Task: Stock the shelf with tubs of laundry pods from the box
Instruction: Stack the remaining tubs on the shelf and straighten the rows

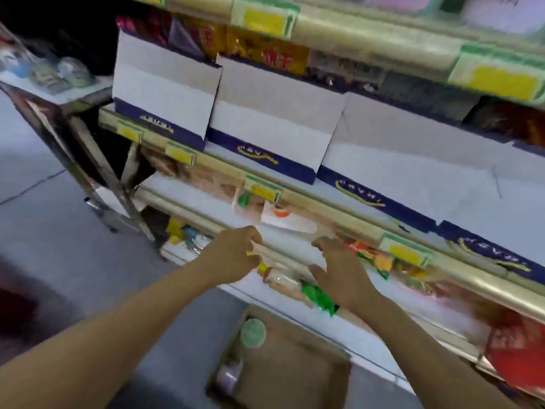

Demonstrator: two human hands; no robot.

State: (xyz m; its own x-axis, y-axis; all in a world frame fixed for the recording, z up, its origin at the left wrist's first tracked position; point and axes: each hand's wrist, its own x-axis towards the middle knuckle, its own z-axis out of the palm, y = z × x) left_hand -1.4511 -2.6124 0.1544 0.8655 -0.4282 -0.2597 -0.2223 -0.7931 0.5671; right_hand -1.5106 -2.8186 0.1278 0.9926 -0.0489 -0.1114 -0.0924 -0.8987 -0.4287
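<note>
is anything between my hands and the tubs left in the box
Nothing visible. Both hands, left hand and right hand, are up at the shelf edge; the cardboard box sits open on the floor below, with a green-lidded tub and a purple tub uncovered.

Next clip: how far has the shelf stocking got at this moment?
Done: unclear; blur hides whether any tubs are shelved. In hand: nothing; the left hand and right hand hover by the shelf edge, apparently empty. Left: the cardboard box on the floor holds at least a green-lidded tub and a purple tub.
</note>
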